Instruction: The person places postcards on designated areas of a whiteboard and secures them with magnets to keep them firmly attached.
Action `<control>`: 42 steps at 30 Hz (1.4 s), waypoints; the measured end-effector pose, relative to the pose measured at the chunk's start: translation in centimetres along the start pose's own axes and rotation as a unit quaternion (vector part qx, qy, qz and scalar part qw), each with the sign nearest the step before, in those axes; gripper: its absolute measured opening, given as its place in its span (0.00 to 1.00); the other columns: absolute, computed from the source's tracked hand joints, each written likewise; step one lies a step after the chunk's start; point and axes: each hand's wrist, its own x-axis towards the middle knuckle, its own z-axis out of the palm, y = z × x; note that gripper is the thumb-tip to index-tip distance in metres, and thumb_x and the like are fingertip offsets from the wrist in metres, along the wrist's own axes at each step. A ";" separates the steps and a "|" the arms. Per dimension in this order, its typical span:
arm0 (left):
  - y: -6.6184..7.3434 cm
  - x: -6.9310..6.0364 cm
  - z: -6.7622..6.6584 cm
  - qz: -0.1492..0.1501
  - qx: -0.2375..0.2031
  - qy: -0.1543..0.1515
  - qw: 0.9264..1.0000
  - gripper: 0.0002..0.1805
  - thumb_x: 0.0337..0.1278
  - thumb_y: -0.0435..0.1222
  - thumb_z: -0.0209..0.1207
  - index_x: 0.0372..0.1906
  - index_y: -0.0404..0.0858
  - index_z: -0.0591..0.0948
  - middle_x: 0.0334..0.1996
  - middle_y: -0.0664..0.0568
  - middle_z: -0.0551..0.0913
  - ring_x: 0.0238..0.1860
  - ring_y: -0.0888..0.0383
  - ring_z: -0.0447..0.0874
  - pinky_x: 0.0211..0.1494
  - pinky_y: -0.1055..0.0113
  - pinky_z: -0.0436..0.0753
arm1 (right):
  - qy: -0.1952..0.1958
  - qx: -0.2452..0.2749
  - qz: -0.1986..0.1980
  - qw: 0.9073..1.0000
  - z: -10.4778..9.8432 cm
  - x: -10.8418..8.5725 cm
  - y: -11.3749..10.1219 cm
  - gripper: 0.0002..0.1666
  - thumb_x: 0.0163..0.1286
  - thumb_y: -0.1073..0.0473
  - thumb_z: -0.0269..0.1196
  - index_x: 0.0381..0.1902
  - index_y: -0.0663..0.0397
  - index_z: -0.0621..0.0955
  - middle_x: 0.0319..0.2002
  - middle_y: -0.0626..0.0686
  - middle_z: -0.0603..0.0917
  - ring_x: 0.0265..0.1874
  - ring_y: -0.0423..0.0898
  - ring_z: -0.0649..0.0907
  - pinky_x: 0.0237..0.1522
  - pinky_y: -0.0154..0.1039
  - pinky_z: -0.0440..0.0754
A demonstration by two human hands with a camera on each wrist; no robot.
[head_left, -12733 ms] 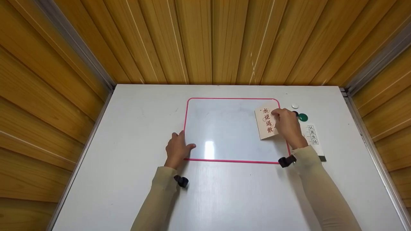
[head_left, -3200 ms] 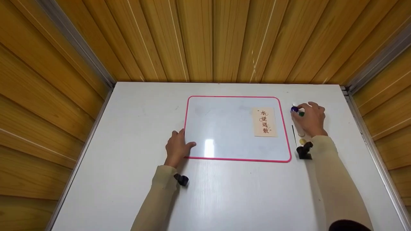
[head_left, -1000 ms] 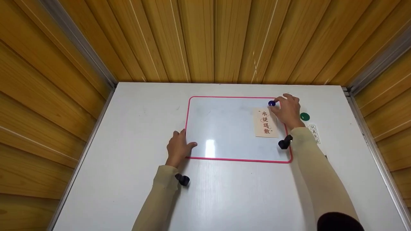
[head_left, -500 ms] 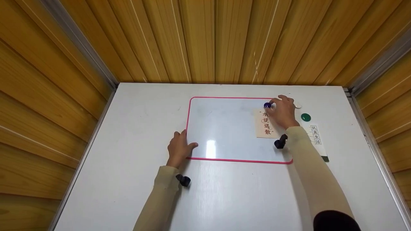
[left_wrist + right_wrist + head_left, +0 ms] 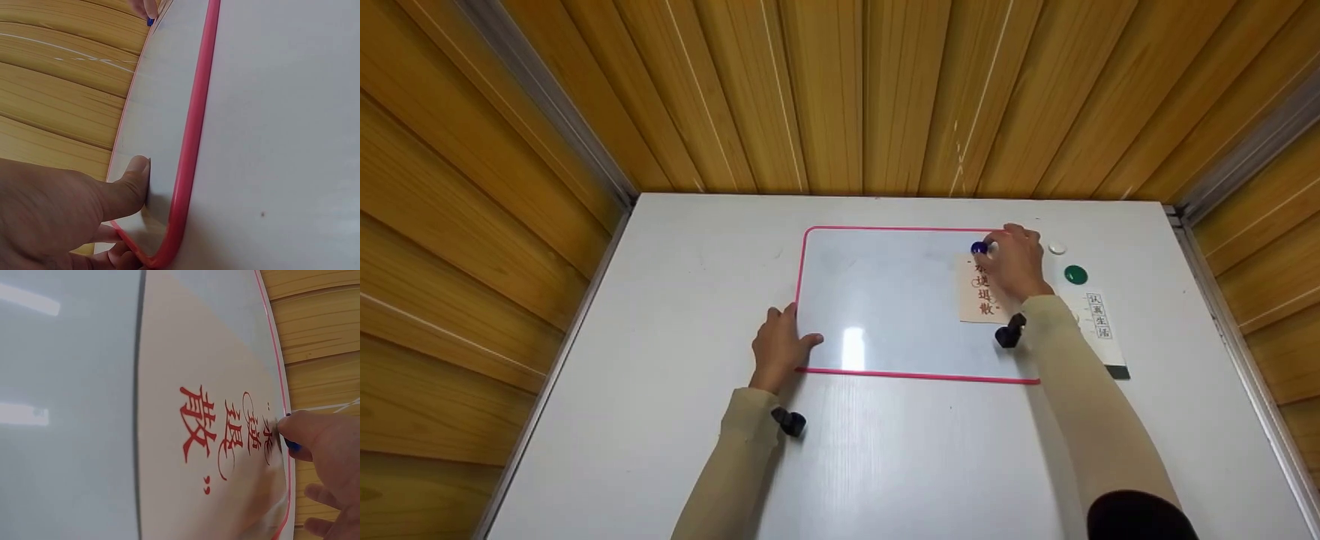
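Observation:
A whiteboard (image 5: 885,307) with a pink frame lies on the white table. My left hand (image 5: 778,349) grips its left edge near the lower corner; in the left wrist view the thumb (image 5: 132,185) rests on the surface and the fingers curl at the frame. On the board's right part lies a cream card (image 5: 971,300) with red characters. My right hand (image 5: 1015,262) pinches a dark blue round magnet (image 5: 979,247) between thumb and finger at the card's top edge. The right wrist view shows the magnet (image 5: 292,445) partly hidden by the thumb.
Right of the board are a green round magnet (image 5: 1075,274), a white round magnet (image 5: 1057,248) and a white card (image 5: 1101,349) with boxed black characters, partly covered by my right sleeve. Wood-look panels (image 5: 840,97) stand behind the table's back edge.
The cream card, earlier held by my right hand, now lies on the board. My right hand has taken the blue magnet from the right and moved it left to the card's top. Left hand unchanged.

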 end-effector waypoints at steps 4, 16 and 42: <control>0.0 0.0 0.0 0.006 0.002 0.003 1.000 0.42 0.51 0.45 0.78 0.69 0.33 0.75 0.46 0.39 0.79 0.40 0.46 0.81 0.47 0.49 0.83 | 0.000 0.003 0.001 1.000 0.0 -0.1 0.1 0.23 0.71 0.52 0.69 0.60 0.57 0.83 0.76 0.64 0.62 0.75 0.69 0.55 0.72 0.68 0.53; -0.1 0.0 0.0 0.008 0.002 0.005 1.000 0.42 0.50 0.45 0.78 0.69 0.32 0.75 0.45 0.39 0.79 0.39 0.46 0.81 0.45 0.49 0.82 | -0.005 0.000 0.002 1.000 0.2 -0.2 0.3 0.24 0.72 0.51 0.68 0.61 0.58 0.82 0.77 0.63 0.62 0.74 0.69 0.56 0.72 0.67 0.55; 0.1 -0.1 -0.3 0.005 0.012 0.001 1.000 0.42 0.51 0.46 0.78 0.68 0.32 0.76 0.45 0.39 0.79 0.40 0.46 0.81 0.45 0.49 0.82 | -0.017 -0.019 0.000 1.000 0.1 -0.4 0.2 0.27 0.73 0.50 0.66 0.63 0.58 0.80 0.75 0.66 0.63 0.73 0.71 0.57 0.71 0.69 0.54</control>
